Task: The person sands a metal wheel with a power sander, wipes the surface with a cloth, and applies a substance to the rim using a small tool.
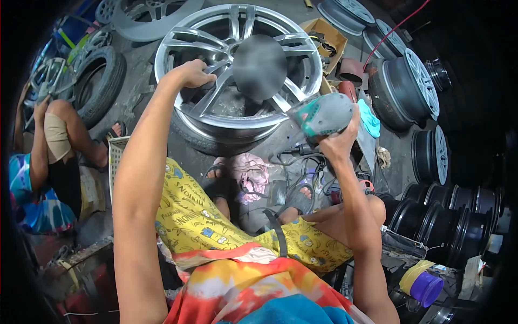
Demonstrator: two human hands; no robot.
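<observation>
A large silver alloy wheel [199,110] lies face up on a tyre [208,141] in front of me. My left hand [195,74] is at the wheel's left side, its fingers closed around a spoke. In my right hand [339,139] is a grey and teal power sander [324,114], held at the wheel's lower right rim. A blurred round grey patch covers part of the spokes right of the hub, so what lies there is hidden. Below the wheel, a pink cloth [249,175] and dark cables lie on the floor between my feet.
Another person [46,178] sits at the left, hands on a part, near a loose tyre [102,89]. A cardboard box [329,38] stands behind the wheel. More rims [407,89] line the right side, with stacked black rims [458,221] and a purple tape roll [427,289] lower down.
</observation>
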